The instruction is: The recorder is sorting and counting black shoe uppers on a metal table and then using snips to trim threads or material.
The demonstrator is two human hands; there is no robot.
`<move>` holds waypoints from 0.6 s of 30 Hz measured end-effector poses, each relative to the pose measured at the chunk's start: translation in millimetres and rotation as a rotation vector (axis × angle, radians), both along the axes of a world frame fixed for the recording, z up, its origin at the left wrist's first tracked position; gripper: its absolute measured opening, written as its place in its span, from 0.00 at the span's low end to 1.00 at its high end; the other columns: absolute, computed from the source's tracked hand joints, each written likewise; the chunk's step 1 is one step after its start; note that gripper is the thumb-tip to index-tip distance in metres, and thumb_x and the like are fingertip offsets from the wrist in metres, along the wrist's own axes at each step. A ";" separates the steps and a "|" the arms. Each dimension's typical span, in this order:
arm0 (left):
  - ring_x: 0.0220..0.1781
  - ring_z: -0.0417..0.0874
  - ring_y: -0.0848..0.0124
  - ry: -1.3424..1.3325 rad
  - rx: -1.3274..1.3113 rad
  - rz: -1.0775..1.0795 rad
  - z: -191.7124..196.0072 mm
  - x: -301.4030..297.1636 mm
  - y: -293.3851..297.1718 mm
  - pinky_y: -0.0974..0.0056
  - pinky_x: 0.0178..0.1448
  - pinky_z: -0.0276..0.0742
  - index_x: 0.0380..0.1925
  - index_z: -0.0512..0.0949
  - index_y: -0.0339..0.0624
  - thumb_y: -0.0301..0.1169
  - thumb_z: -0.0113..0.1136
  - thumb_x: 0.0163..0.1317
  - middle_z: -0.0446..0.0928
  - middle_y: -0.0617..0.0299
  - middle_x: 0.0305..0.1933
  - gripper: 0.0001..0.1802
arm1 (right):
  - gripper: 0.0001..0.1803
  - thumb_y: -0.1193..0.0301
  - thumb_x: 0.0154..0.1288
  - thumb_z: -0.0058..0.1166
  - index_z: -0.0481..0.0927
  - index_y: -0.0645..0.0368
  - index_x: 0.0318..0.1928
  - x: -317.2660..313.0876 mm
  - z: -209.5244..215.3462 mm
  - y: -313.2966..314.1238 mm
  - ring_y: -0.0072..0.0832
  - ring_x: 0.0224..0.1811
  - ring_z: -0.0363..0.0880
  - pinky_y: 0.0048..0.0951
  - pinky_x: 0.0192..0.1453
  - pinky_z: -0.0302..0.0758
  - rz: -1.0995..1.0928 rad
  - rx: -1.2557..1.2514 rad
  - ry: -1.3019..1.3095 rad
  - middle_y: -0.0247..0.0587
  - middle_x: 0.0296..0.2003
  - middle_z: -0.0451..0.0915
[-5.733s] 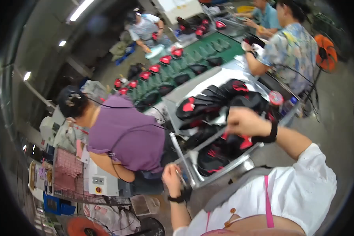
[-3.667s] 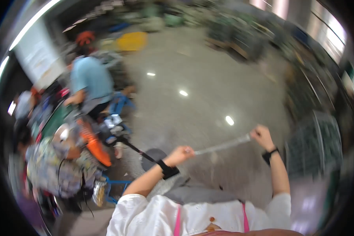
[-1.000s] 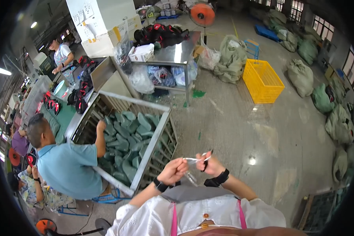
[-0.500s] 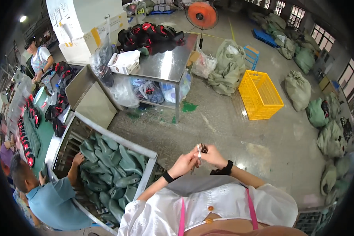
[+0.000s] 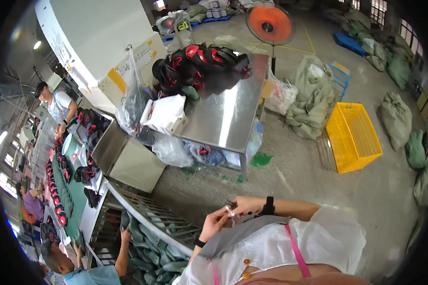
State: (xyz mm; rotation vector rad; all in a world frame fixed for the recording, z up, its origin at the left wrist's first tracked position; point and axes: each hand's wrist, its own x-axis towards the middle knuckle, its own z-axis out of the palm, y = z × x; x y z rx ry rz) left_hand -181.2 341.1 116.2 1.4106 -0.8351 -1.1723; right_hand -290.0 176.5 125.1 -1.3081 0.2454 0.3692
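Both my hands meet in front of my body, close to the stomach. My left hand (image 5: 214, 224) and my right hand (image 5: 248, 205) pinch a small, shiny white strip (image 5: 230, 212) between the fingers; its exact kind is too small to make out. A black band circles each wrist. To the left of my hands stands a metal-railed bin (image 5: 147, 223), filled with dark green shoe lasts (image 5: 154, 256). A co-worker (image 5: 90, 273) in a blue shirt reaches into that bin with one hand on a last.
A steel table (image 5: 223, 114) ahead carries black-and-red shoes (image 5: 195, 66) and a white box (image 5: 166, 114). A yellow crate (image 5: 352, 137), sacks (image 5: 314, 95) and an orange fan (image 5: 269, 26) stand to the right. Lasts and shoes line a green-topped bench (image 5: 73, 204) at left, where another person (image 5: 59, 107) stands.
My view has swung left, so the table and crate sit further right and lower. My hands stay together around the white strip. The co-worker's hand has shifted to the bin's far end.
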 end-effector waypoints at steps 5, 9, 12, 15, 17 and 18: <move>0.31 0.76 0.78 -0.209 0.064 0.014 6.1 38.8 -49.2 0.72 0.36 0.73 0.35 0.76 0.33 0.23 0.58 0.54 0.79 0.59 0.35 0.08 | 0.16 0.60 0.48 0.60 0.78 0.62 0.23 58.0 -7.6 -69.3 0.19 0.16 0.70 0.22 0.19 0.63 0.282 -0.355 -0.111 0.33 0.15 0.74; 0.28 0.75 0.67 -0.383 0.206 0.155 2.8 57.2 -59.0 0.67 0.32 0.70 0.28 0.73 0.34 0.24 0.59 0.51 0.73 0.54 0.26 0.06 | 0.09 0.70 0.47 0.58 0.74 0.62 0.22 111.8 -17.4 -88.6 0.23 0.19 0.74 0.25 0.23 0.69 0.303 -0.315 -0.258 0.37 0.20 0.75; 0.30 0.71 0.65 -0.589 0.157 0.275 16.0 88.5 -53.8 0.67 0.36 0.67 0.25 0.71 0.34 0.23 0.56 0.53 0.69 0.55 0.28 0.04 | 0.08 0.73 0.42 0.59 0.74 0.63 0.22 162.1 -30.3 -113.7 0.30 0.26 0.76 0.27 0.29 0.70 -0.067 -0.696 -0.707 0.41 0.24 0.74; 0.29 0.67 0.71 -0.394 0.121 0.397 30.6 116.7 -62.4 0.70 0.37 0.64 0.25 0.71 0.35 0.26 0.54 0.57 0.68 0.63 0.26 0.06 | 0.09 0.72 0.45 0.59 0.74 0.61 0.26 208.3 -19.3 -130.4 0.34 0.31 0.75 0.30 0.34 0.71 -0.028 -0.499 -0.523 0.40 0.28 0.72; 0.30 0.68 0.73 -0.217 0.119 0.386 27.2 139.1 -69.9 0.71 0.37 0.64 0.24 0.71 0.36 0.27 0.53 0.58 0.68 0.64 0.26 0.07 | 0.10 0.72 0.47 0.58 0.73 0.61 0.28 234.3 -13.3 -130.2 0.36 0.30 0.75 0.32 0.35 0.71 -0.135 -0.697 -0.681 0.38 0.34 0.71; 0.31 0.68 0.75 -0.040 0.108 0.354 23.9 150.7 -75.5 0.71 0.38 0.65 0.24 0.71 0.36 0.28 0.52 0.59 0.69 0.65 0.27 0.08 | 0.10 0.71 0.48 0.57 0.72 0.61 0.29 245.5 -9.7 -133.0 0.37 0.29 0.75 0.32 0.33 0.72 -0.182 -0.793 -0.784 0.35 0.37 0.70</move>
